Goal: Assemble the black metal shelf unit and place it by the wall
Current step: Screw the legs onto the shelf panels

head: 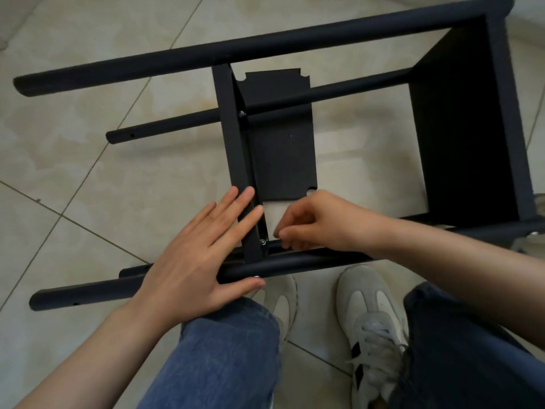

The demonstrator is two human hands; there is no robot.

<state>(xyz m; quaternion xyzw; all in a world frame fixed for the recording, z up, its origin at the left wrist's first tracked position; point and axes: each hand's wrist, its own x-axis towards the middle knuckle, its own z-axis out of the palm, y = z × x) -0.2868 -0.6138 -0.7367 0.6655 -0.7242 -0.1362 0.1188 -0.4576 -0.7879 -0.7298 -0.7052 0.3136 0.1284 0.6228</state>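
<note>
Black tubular metal shelf unit, laid sideways on the beige tiled floor. At 6 o'clock it is steadied by the spread left hand. The right hand is pinched at the joint, apparently on a small fastener hidden by the fingers.

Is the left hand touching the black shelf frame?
Touching. The head view shows the left hand lying flat on the shelf frame, across its crossbar.

Blue jeans — off-wht sneakers

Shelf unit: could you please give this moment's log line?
left hand presses shelf panel | right hand curled beside screw | shelf unit on floor
</note>
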